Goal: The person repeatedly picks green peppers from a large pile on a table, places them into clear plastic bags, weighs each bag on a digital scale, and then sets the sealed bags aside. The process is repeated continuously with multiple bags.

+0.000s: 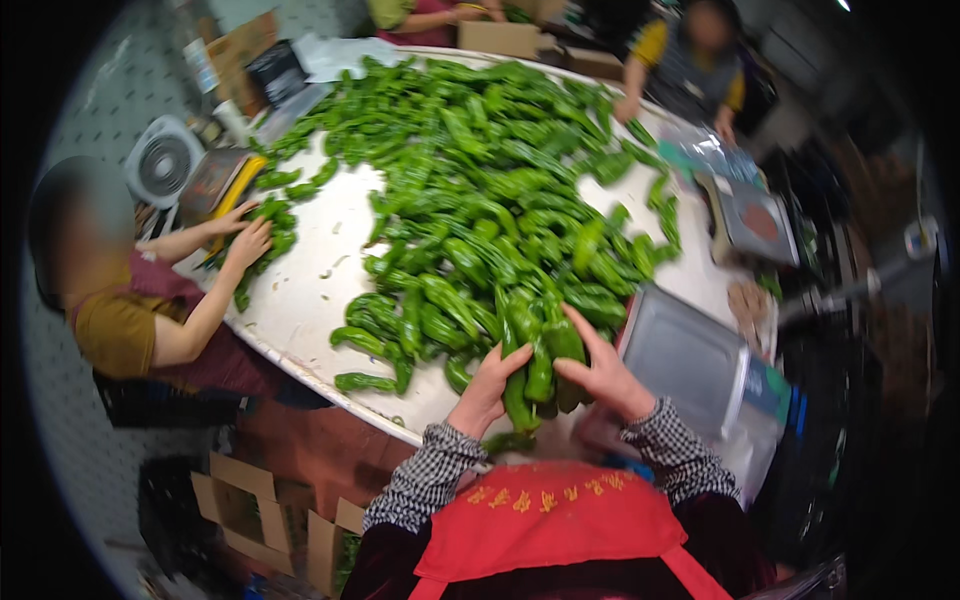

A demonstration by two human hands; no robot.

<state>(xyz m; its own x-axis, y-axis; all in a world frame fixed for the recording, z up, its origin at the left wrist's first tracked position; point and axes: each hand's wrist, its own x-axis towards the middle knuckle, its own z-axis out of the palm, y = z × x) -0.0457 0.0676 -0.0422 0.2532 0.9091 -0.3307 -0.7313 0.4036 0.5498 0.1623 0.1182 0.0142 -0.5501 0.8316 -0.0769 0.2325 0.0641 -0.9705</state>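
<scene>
A large heap of green peppers covers much of the white table. At the near edge of the heap, my left hand and my right hand hold a bunch of long green peppers between them. The thumb of my left hand lies over the peppers, and the fingers of my right hand wrap the other side. The fingers beneath the bunch are hidden. A single pepper lies by the table edge, below the bunch. Beside my right hand is a grey metal scale tray.
A co-worker at the left handles peppers; others stand across the table. Another scale and plastic bags are at the right. A fan stands at the left. Open cardboard boxes sit below the table's near left edge.
</scene>
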